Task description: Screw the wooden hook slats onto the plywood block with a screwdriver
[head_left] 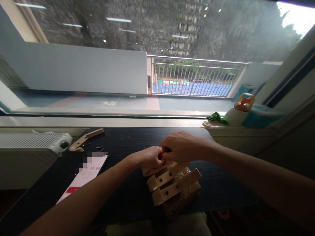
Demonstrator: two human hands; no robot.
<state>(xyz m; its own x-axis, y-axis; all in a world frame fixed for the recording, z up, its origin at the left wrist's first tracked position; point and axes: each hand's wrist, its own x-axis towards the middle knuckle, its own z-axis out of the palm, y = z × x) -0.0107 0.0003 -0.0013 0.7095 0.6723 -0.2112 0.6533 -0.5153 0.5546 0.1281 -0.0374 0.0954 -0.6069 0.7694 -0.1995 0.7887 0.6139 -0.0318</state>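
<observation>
My right hand [178, 146] is closed in a fist around a red and black tool [168, 149], mostly hidden by the fingers. Close against it, my left hand [150, 155] pinches at the same spot, and what its fingers hold is hidden. Both are over the far end of a row of wooden hook-shaped pieces [172, 191], each with dark round holes. These pieces lie across a wrapped, ridged wooden-looking bundle [183, 198] near the table's front edge. The farthest piece [148, 170] is partly covered by my hands.
On the dark table [123, 186], another curved wooden piece [86, 138] lies at the back left beside several loose screws [100, 148]. A device with a pink screen [81, 180] is under my left forearm. The windowsill holds a white bottle [236, 114] and green cloth [216, 118].
</observation>
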